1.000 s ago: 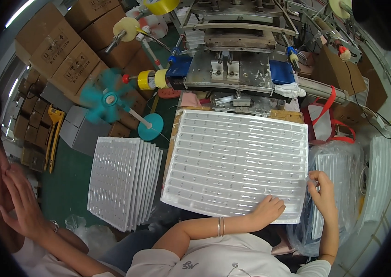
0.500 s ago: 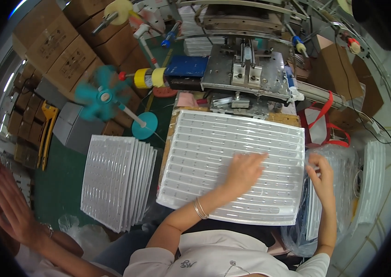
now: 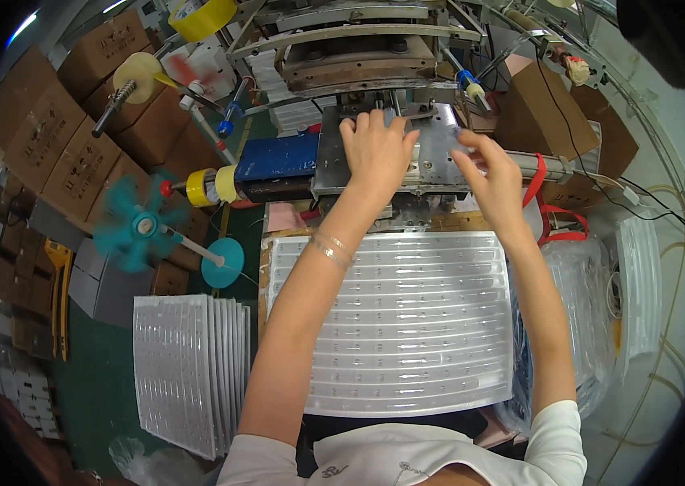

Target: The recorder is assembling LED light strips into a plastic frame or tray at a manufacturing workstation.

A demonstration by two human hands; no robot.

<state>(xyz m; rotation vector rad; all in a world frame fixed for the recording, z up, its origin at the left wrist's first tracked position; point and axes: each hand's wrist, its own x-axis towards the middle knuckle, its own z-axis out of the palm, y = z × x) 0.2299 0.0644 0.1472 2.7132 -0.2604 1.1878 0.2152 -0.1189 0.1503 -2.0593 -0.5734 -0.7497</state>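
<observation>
Both my arms reach forward over a large white ribbed plastic tray (image 3: 407, 340) to a machine's flat metal plate (image 3: 431, 162). My left hand (image 3: 375, 150) lies on the plate with its fingers spread and nothing visible in it. My right hand (image 3: 492, 174) hovers at the plate's right side, fingertips pointing left toward a small blurred clear piece (image 3: 457, 139). Whether it grips that piece is unclear. A thin bracelet circles my left wrist.
A stack of similar white trays (image 3: 189, 364) stands on edge at the left. A teal fan (image 3: 136, 231) spins beside cardboard boxes (image 3: 75, 154). The machine's blue block (image 3: 278, 158) and a yellow tape roll (image 3: 201, 16) are behind. Clear plastic bags (image 3: 593, 324) lie at the right.
Both hands left the white tray and moved up and forward to the machine's metal plate. The view has shifted closer to the machine.
</observation>
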